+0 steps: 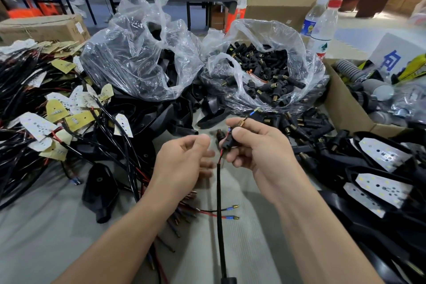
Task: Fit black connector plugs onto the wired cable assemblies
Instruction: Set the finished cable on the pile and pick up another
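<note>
Cable assembly (219, 191), judged light and limp, hangs from the right hand (255, 152) pinching its small rigid black plug (227, 144), likely the soundest hold; left hand (182, 161) loosely curled, apparently empty.

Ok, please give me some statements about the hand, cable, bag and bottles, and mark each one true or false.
1. The right hand holds a black plug. True.
2. The cable hanging below that hand is white. False: it is black.
3. The bag of plugs is tied shut. False: its mouth is open.
4. Two bottles stand behind that bag. True.
</note>
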`<state>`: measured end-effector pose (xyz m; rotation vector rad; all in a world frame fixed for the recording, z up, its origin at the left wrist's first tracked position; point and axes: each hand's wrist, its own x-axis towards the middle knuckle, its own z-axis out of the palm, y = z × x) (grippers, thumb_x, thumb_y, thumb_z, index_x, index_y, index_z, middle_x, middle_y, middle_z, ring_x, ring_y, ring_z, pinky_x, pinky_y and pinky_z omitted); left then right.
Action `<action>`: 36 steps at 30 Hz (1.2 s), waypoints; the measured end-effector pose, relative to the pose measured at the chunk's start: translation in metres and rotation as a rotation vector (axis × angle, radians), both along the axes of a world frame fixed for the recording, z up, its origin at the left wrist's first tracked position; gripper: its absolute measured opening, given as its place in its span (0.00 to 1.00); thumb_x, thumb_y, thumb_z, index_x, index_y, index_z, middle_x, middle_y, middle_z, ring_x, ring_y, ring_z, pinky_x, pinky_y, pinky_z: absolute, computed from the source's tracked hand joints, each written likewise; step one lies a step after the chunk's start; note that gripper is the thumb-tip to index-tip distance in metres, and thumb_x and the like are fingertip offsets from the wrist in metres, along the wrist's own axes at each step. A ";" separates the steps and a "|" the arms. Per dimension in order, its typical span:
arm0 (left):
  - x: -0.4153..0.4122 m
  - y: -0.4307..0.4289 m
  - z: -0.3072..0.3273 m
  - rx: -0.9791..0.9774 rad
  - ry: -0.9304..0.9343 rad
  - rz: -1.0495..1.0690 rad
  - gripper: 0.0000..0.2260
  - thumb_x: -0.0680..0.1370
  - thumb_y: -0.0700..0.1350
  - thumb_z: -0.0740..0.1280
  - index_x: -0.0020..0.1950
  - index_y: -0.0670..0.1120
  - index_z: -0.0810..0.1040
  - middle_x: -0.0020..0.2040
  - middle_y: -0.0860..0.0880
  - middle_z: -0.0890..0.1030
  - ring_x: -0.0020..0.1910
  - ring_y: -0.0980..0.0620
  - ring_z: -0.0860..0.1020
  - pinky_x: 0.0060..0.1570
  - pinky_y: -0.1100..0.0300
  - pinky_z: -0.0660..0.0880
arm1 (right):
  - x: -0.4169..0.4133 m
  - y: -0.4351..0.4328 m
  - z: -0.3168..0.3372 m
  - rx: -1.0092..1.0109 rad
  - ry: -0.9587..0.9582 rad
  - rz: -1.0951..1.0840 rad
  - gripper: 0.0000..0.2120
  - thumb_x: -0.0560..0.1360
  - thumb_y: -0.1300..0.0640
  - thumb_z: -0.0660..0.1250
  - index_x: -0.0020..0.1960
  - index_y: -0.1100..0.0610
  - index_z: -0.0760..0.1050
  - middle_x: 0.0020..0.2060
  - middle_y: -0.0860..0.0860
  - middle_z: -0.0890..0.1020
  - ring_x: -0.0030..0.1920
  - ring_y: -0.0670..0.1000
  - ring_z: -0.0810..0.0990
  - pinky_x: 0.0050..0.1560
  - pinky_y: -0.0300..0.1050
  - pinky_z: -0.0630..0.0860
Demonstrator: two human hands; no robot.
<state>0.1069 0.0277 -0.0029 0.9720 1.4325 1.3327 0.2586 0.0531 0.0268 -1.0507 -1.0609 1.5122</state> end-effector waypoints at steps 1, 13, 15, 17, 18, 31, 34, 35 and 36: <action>0.001 0.000 0.001 -0.027 -0.027 -0.028 0.09 0.82 0.49 0.68 0.47 0.48 0.86 0.41 0.43 0.87 0.38 0.43 0.86 0.32 0.60 0.80 | 0.000 0.000 0.000 -0.009 0.014 0.009 0.10 0.80 0.69 0.63 0.56 0.59 0.79 0.38 0.62 0.80 0.25 0.52 0.76 0.24 0.40 0.71; -0.007 0.002 -0.001 0.005 -0.175 -0.077 0.13 0.75 0.33 0.72 0.57 0.45 0.86 0.36 0.45 0.83 0.36 0.50 0.81 0.37 0.61 0.79 | -0.003 -0.001 -0.008 -0.020 0.001 0.145 0.07 0.79 0.65 0.67 0.47 0.60 0.84 0.34 0.58 0.82 0.26 0.51 0.75 0.25 0.38 0.70; -0.006 0.003 -0.001 0.035 -0.114 0.008 0.13 0.74 0.32 0.73 0.50 0.49 0.88 0.36 0.44 0.84 0.33 0.51 0.80 0.35 0.62 0.79 | -0.004 0.000 -0.010 -0.025 0.004 0.044 0.09 0.80 0.64 0.67 0.44 0.61 0.84 0.32 0.56 0.81 0.26 0.49 0.75 0.26 0.37 0.70; -0.004 0.003 -0.001 0.063 0.013 0.057 0.15 0.74 0.34 0.74 0.44 0.55 0.89 0.37 0.45 0.86 0.30 0.54 0.79 0.34 0.62 0.78 | -0.006 0.001 -0.012 -0.029 0.033 -0.043 0.10 0.80 0.65 0.66 0.43 0.62 0.84 0.30 0.55 0.80 0.26 0.48 0.74 0.26 0.37 0.69; -0.003 0.002 -0.001 0.067 0.073 0.084 0.14 0.73 0.36 0.74 0.43 0.58 0.89 0.36 0.46 0.86 0.30 0.54 0.78 0.36 0.59 0.78 | -0.006 0.002 -0.013 -0.026 0.048 -0.085 0.11 0.80 0.65 0.66 0.42 0.62 0.84 0.30 0.54 0.80 0.26 0.48 0.73 0.26 0.37 0.69; -0.006 -0.012 0.014 0.154 0.578 0.122 0.09 0.72 0.49 0.75 0.42 0.66 0.84 0.32 0.65 0.83 0.35 0.66 0.81 0.38 0.68 0.76 | -0.006 0.008 -0.017 -0.038 0.194 -0.363 0.10 0.81 0.65 0.65 0.45 0.61 0.83 0.32 0.53 0.82 0.28 0.49 0.77 0.30 0.37 0.76; -0.009 -0.010 0.012 0.166 0.606 0.106 0.15 0.73 0.48 0.77 0.43 0.71 0.80 0.33 0.67 0.82 0.38 0.67 0.81 0.41 0.72 0.74 | -0.004 0.010 -0.017 -0.058 0.237 -0.382 0.10 0.82 0.64 0.65 0.45 0.60 0.84 0.33 0.53 0.81 0.29 0.49 0.77 0.30 0.37 0.76; -0.011 -0.008 0.011 0.167 0.618 0.104 0.16 0.72 0.48 0.77 0.43 0.72 0.80 0.34 0.67 0.82 0.40 0.67 0.81 0.41 0.74 0.73 | -0.003 0.011 -0.017 -0.061 0.244 -0.386 0.10 0.82 0.64 0.65 0.46 0.60 0.84 0.33 0.54 0.81 0.29 0.49 0.76 0.30 0.37 0.76; -0.012 -0.006 0.009 0.171 0.639 0.103 0.17 0.72 0.48 0.77 0.44 0.72 0.80 0.35 0.66 0.83 0.41 0.66 0.80 0.42 0.74 0.72 | -0.003 0.011 -0.018 -0.061 0.248 -0.387 0.10 0.82 0.64 0.65 0.46 0.61 0.84 0.33 0.54 0.81 0.29 0.50 0.76 0.30 0.37 0.76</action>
